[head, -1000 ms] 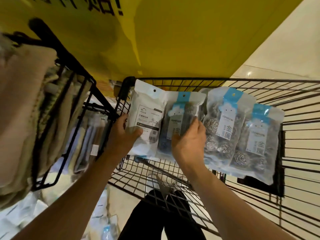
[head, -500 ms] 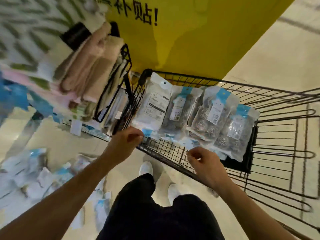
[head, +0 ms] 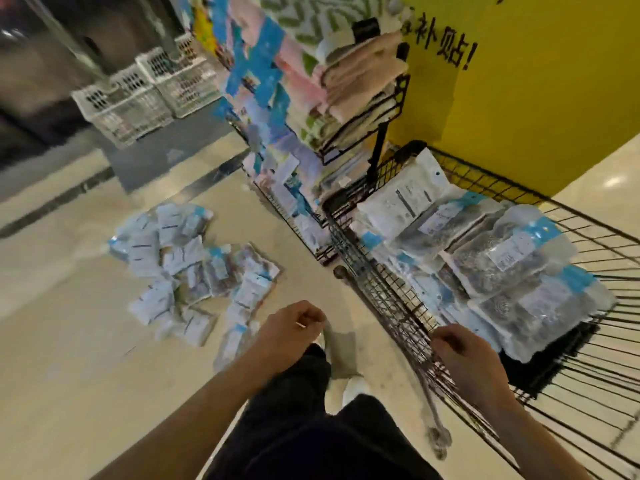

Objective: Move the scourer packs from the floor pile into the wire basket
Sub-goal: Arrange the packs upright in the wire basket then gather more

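Pale shop floor [head: 69, 358] carries the pile of scourer packs [head: 194, 271], well apart from both hands; left hand [head: 294, 327] and right hand [head: 460, 355] are loosely curled and hold nothing. Packs in the wire basket [head: 398, 306] lean in an overlapping row, so careless drops could topple them or slip slick bags through the wires

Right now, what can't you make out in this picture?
- Head view: motion blur smears the printed labels on the clear, blue-topped scourer packs piled on the floor, so their count is unclear.
- The black wire basket runs off the right edge.
- Packs in the basket overlap, hiding those beneath.
- Left hand and right hand: curled fingers hidden.
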